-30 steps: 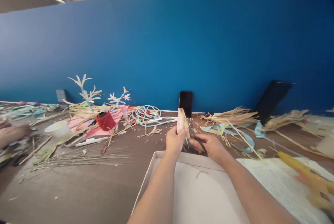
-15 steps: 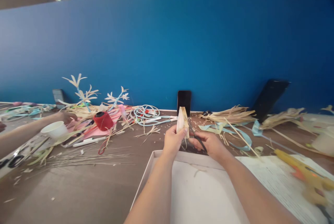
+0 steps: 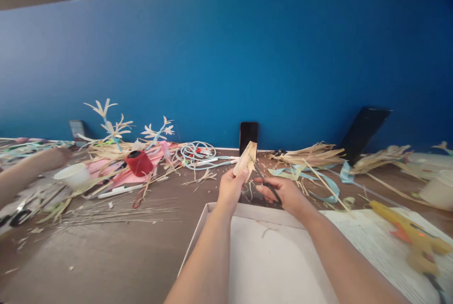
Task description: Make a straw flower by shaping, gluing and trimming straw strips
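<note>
My left hand (image 3: 230,187) pinches a pale, folded piece of dried husk (image 3: 245,158) between thumb and fingers, its pointed end tilted up and right. Dark-handled scissors (image 3: 272,191) are gripped in my right hand (image 3: 285,194), with the blades pointing up and left against the right edge of the husk. How far the blades are apart is too small to tell. Both hands are above the far edge of a white box lid (image 3: 276,257), where a thin curled scrap lies.
Behind my hands a phone (image 3: 248,135) leans on the blue partition (image 3: 226,58). A yellow glue gun (image 3: 410,231) lies on printed paper at right. Leftward are a red thread spool (image 3: 139,163), a white cup (image 3: 72,175), thin wires and another person's arm (image 3: 31,164).
The husk in my left hand has tilted, and the scissors have swung slightly lower and away from my left fingers. The other person's arm at left has drawn back leftward.
</note>
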The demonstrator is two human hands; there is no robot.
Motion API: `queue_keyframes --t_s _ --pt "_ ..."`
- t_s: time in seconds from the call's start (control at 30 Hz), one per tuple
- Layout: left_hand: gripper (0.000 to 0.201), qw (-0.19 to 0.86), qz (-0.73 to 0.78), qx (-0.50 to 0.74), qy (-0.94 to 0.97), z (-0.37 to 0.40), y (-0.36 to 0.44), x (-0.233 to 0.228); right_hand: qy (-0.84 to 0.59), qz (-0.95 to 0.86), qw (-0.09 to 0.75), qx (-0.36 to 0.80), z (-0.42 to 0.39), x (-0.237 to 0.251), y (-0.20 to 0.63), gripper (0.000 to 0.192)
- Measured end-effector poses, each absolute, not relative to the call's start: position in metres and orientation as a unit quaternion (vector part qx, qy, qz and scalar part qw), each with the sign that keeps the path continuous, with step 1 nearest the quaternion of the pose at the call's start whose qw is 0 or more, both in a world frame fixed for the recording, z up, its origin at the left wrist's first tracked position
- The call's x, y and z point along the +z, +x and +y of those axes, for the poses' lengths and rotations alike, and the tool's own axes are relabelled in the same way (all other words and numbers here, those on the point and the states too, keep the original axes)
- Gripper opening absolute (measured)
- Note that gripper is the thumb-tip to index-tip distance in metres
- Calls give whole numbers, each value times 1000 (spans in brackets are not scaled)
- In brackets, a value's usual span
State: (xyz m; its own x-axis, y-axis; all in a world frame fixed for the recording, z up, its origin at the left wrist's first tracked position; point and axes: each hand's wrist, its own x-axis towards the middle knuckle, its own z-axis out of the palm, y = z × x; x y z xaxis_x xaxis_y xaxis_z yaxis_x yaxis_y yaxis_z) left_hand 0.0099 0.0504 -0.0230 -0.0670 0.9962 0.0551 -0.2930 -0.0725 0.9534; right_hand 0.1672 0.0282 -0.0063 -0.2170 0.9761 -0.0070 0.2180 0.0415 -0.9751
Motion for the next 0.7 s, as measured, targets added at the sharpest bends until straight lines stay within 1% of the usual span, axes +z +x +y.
queue_keyframes --t_s 0.23,0.43,0.7 --pt "33 550 409 604 406 50 8 -19 -493 -619 372 485 25 -1 167 61" --pt "34 546 412 616 390 48 7 -16 -481 -613 372 505 23 5 167 62" --pt "37 542 420 615 389 49 6 -16 -475 -629 367 494 26 -2 171 62"
